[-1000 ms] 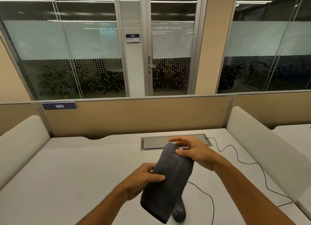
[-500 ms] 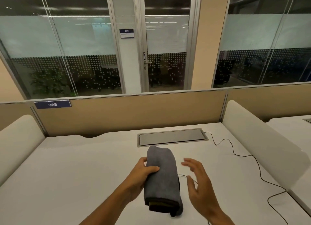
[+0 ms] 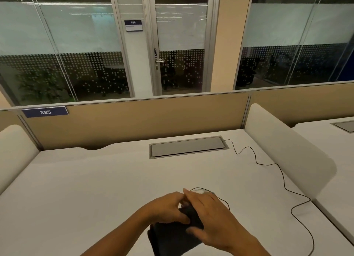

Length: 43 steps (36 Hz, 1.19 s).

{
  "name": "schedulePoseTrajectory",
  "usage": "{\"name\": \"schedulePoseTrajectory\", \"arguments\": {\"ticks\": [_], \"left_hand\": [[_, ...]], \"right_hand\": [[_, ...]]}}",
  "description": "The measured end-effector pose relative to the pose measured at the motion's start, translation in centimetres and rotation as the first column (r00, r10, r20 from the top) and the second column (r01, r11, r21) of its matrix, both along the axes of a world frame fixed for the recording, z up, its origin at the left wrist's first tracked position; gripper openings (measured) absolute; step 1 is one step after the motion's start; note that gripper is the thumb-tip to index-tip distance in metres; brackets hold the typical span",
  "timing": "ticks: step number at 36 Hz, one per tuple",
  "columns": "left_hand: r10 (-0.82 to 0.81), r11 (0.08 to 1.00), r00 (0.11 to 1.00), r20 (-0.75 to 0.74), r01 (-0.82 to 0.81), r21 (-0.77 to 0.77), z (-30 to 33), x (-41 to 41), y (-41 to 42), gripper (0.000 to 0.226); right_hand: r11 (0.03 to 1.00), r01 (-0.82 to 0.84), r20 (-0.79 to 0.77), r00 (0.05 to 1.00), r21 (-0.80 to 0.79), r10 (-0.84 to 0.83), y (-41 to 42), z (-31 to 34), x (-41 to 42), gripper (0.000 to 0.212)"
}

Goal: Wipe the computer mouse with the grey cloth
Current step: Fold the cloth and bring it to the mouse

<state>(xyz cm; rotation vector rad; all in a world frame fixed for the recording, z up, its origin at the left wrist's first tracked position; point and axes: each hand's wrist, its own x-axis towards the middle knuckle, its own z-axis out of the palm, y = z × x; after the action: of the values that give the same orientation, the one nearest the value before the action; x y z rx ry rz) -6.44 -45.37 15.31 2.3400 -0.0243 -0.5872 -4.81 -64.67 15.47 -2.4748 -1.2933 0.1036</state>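
We pressed both hands, left hand (image 3: 168,207) and right hand (image 3: 208,217), fingers grasping the grey cloth (image 3: 172,236) on the desk (image 3: 95,188); mouse hidden.

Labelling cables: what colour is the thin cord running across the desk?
Black thin cord on the white desk, clearest in the head view.

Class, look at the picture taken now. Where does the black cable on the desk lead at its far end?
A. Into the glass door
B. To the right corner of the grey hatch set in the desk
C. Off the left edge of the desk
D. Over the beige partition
B: the cable snakes back across the white desk and ends at the right corner of the grey hatch.
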Motion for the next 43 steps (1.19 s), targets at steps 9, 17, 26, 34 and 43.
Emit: {"name": "schedulePoseTrajectory", "arguments": {"ticks": [9, 17, 26, 34, 43], "left_hand": [[-0.161, 0.987, 0.987, -0.023, 0.160, -0.023, -1.4, -0.7, -0.8, 0.046], [-0.159, 0.987, 0.981, 0.114, 0.155, 0.048, -3.3, -2.4, -0.9, 0.046], [-0.015, 0.999, 0.997, 0.077, 0.018, -0.036, -5.6, -4.3, 0.3, 0.029], [-0.059, 0.998, 0.986, 0.156, 0.057, 0.016, -5.7, -4.9, -1.5, 0.020], [-0.004, 0.992, 0.985, 0.171, 0.025, -0.121, -7.0, -5.3, -1.5, 0.019]], "right_hand": [[0.950, 0.193, -0.359, 0.892, -0.247, -0.275, -0.9, -1.4, -0.6, 0.091], [0.957, 0.198, -0.562, 0.776, -0.214, -0.286, -1.6, -1.9, -2.0, 0.032], [0.923, 0.340, -0.621, 0.689, -0.178, -0.374, -4.4, -4.8, -2.8, 0.023], [0.941, 0.234, -0.698, 0.631, -0.244, -0.338, -5.0, -6.5, -4.1, 0.035], [0.932, 0.336, -0.717, 0.617, -0.132, -0.324, -3.8, -5.4, -6.2, 0.041]]}}
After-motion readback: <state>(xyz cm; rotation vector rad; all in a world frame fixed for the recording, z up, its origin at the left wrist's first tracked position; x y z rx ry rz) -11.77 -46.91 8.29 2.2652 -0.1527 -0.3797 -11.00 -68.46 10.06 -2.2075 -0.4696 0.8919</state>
